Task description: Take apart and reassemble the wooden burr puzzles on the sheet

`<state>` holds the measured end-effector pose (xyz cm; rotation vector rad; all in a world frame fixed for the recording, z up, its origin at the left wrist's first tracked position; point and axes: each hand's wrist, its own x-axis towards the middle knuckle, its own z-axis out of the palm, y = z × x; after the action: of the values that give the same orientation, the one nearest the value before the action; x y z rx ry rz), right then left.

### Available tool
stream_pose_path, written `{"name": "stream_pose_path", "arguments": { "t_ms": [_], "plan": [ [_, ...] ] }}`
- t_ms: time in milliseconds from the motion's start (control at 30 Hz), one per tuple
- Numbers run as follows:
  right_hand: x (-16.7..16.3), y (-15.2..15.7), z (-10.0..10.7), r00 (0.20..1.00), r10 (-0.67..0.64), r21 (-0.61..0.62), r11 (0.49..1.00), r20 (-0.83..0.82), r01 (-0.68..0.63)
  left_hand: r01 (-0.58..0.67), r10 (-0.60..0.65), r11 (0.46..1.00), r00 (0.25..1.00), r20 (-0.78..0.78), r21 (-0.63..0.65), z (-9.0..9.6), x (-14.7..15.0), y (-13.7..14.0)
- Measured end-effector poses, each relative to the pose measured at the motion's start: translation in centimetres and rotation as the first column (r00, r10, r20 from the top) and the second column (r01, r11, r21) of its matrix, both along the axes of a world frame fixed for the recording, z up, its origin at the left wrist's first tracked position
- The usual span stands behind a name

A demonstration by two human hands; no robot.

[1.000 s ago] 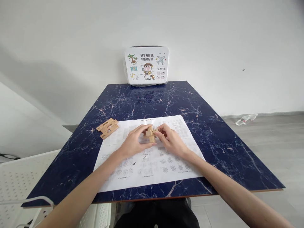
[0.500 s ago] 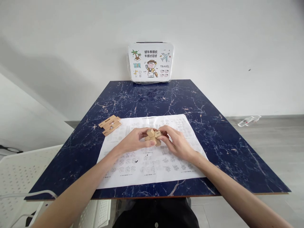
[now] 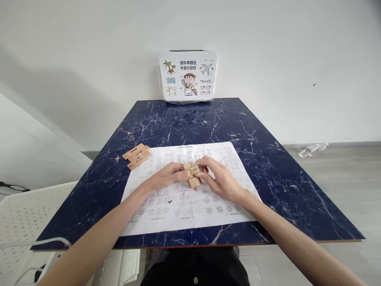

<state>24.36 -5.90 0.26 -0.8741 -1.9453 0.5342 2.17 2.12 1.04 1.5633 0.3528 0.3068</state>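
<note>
Between my two hands, above the printed sheet [image 3: 154,228], is a wooden burr puzzle [image 3: 195,182] of interlocking light-brown pieces. My left hand [image 3: 169,174] grips it from the left, with the thumb in front and fingers partly hidden behind. My right hand [image 3: 218,178] pinches a piece on the right side that bears a dark mark. To the left, loose notched wooden pieces [image 3: 137,155] with dark numbers lie together, overlapping the sheet's upper left corner.
A white case [image 3: 188,77] with cartoon prints stands at the far edge of the blue marble-patterned table [image 3: 184,131]. A white perforated basket [image 3: 20,214] is at the lower left. A clear plastic bottle [image 3: 312,149] lies on the floor at right.
My hands have turned the burr puzzle, so one block now points down toward me and the marked piece faces up more. The loose pieces have stayed put.
</note>
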Motion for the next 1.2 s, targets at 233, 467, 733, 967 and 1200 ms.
{"name": "stream_pose_path", "arguments": {
  "t_ms": [233,467,733,967,1200],
  "plan": [
    [-0.1,0.0,-0.1,0.999,-0.036,0.028,0.999,-0.006,0.036,-0.007,0.008,0.999,1.000,0.021,-0.050,-0.2,0.1,0.1],
    [-0.3,0.1,-0.4,0.995,-0.099,0.104,0.990,-0.012,0.099,-0.084,0.084,0.994,0.996,0.000,-0.071,0.2,0.5,0.0],
    [-0.1,0.1,-0.3,0.996,-0.073,0.010,0.997,-0.051,0.073,-0.176,0.178,0.979,0.984,0.011,-0.100,-0.6,0.3,0.0],
    [-0.2,0.0,0.5,1.000,0.025,-0.012,1.000,0.003,-0.025,-0.055,0.072,0.990,0.989,0.129,-0.130,-0.1,0.1,0.0],
    [-0.4,-0.1,1.3,0.995,0.097,-0.044,0.994,-0.021,-0.098,0.066,-0.044,0.987,0.987,0.155,-0.144,0.0,0.4,0.1]
  ]
}}
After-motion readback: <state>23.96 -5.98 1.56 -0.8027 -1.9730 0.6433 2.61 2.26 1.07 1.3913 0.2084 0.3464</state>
